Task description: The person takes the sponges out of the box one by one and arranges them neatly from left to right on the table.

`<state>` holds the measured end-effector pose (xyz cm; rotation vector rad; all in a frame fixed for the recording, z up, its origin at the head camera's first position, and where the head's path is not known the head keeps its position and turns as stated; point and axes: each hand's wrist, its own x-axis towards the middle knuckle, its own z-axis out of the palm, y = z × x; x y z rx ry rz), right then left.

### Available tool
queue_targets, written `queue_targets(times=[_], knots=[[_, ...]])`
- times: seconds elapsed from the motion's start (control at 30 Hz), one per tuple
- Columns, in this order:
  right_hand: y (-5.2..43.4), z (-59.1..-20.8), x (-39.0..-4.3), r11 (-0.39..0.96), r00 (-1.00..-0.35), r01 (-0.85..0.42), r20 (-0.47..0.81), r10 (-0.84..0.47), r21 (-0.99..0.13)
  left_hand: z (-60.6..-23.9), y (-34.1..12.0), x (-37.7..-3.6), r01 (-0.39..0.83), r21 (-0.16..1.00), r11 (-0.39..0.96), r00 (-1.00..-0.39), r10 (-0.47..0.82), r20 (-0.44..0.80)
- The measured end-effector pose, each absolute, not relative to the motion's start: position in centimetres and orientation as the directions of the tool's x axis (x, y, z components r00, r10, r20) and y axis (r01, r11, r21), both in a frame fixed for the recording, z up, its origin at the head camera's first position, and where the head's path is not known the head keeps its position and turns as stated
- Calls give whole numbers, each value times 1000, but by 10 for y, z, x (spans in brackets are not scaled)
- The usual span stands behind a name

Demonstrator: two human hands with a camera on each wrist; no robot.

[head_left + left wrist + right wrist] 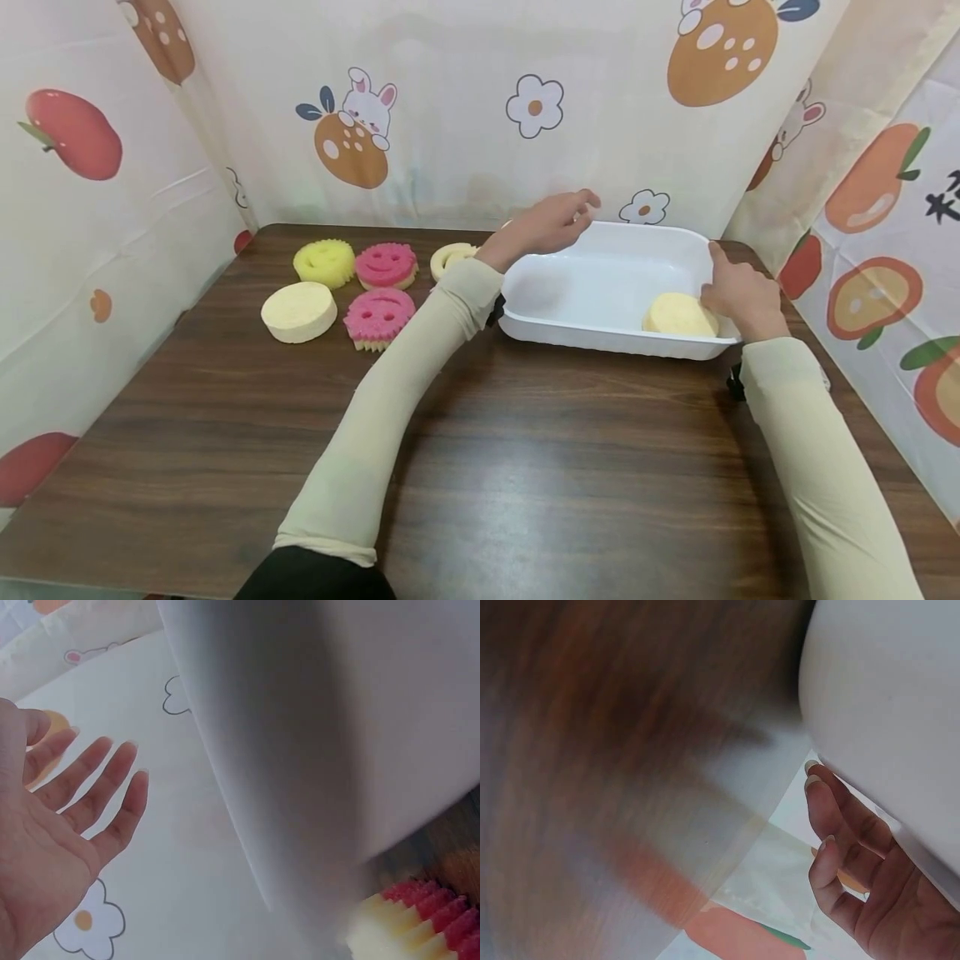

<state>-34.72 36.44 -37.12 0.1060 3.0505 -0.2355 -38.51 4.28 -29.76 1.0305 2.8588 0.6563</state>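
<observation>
A white rectangular tray [600,283] stands at the back right of the table, with a round pale yellow sponge [681,316] inside its near right corner. My right hand [742,293] holds the tray's right rim; in the right wrist view its bent fingers [826,814] lie along the outer wall, the thumb hidden. Over the tray's back left edge hovers my left hand [546,225], holding nothing. Its fingers are spread and loosely bent in the left wrist view, apart from the tray [420,712].
Left of the tray sit two pink smiley sponges [379,315], a yellow smiley sponge [324,263] and a plain round cream sponge [298,312]. A pale yellow cut-out sponge [448,257] is partly behind my left arm. Printed curtains [465,108] border the wooden table [480,467].
</observation>
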Motion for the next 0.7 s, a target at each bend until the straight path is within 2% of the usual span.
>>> queue_targets(times=[0.3,0.7], knots=[[364,-368,-345,986,-994,76,-88,63,-145,-287,48,-386,601,373,707,-787,606,118],[360,-368,-343,985,-994,77,-84,64,-156,-285,63,-390,652,288,701,-748,657,95]])
